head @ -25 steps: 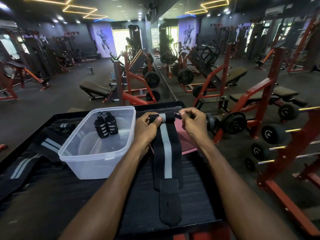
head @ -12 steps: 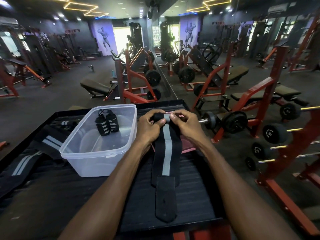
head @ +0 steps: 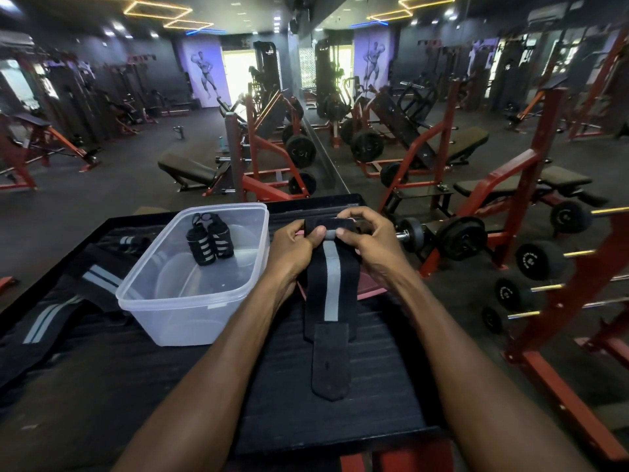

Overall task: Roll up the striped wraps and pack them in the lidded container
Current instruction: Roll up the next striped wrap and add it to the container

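We pinch the rolled top of the wrap (head: 331,284) with both hands, left (head: 292,248) and right (head: 369,243), beside the container (head: 190,301).

Pretty dim gym overall, lit by small ceiling spots and glowing orange hexagon strip lights (head: 160,10). The bright doorway (head: 238,74) at the back is blown out. Wide-angle lens bends the edges; distance looks soft.
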Demonstrator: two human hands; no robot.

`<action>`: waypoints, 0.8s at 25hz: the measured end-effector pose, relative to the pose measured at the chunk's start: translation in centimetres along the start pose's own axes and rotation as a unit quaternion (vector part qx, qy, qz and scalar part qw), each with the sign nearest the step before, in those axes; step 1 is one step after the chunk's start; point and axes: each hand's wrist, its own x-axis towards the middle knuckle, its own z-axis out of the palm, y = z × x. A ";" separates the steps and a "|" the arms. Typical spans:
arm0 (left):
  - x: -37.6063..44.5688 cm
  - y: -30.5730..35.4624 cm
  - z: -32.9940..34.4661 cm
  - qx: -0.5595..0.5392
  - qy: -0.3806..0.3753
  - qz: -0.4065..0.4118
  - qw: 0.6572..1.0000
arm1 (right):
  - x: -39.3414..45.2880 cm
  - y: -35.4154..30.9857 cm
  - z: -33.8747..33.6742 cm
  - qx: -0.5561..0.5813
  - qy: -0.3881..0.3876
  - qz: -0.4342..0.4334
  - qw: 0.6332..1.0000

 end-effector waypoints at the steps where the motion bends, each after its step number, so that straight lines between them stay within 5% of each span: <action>1: 0.1 0.0 -0.1 0.001 0.004 0.004 1.000 | 0.0 0.0 0.0 0.015 -0.003 0.030 0.999; 9: 0.2 -0.2 0.4 -0.057 -0.046 -0.022 0.997 | -0.1 0.3 -0.1 -0.017 0.009 -0.073 0.997; 15: 0.9 -0.7 0.2 -0.029 -0.030 -0.017 0.999 | -0.2 0.2 0.6 0.083 -0.015 0.043 0.995; 20: 0.7 -1.0 0.6 0.009 -0.009 -0.032 0.999 | -0.7 0.3 0.8 -0.106 -0.015 -0.050 0.993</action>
